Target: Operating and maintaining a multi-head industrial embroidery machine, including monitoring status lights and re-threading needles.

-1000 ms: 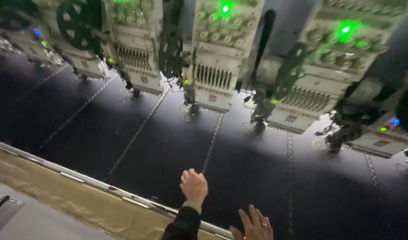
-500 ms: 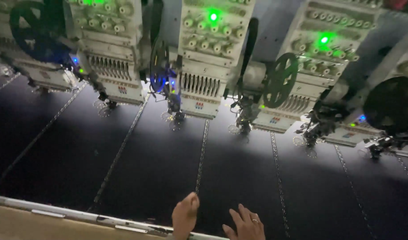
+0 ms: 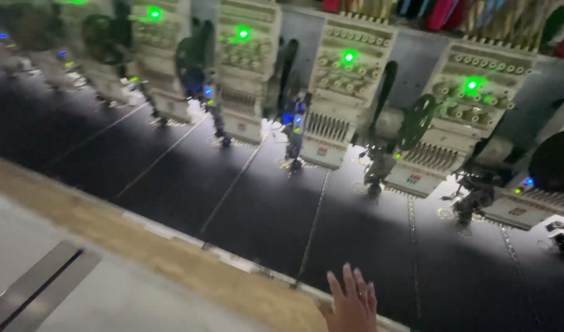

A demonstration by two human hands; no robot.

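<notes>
One hand [image 3: 351, 304], grip wide with fingers spread, lies on smooth black fabric [image 3: 263, 215] beneath boxy cream embroidery heads [image 3: 340, 92].

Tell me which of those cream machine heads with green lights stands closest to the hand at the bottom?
The hand lies nearest the third lit head from the left; its needle foot comes down almost straight above the fingers, while the others stand off to either side.

bare hand [image 3: 354, 304] at bottom edge of view | four fingers [image 3: 348, 281] visible, thumb not clearly seen | nails short | possible thin ring on one finger, too blurred to confirm | no glove | wrist and sleeve cut off by frame | other hand not in view
</notes>
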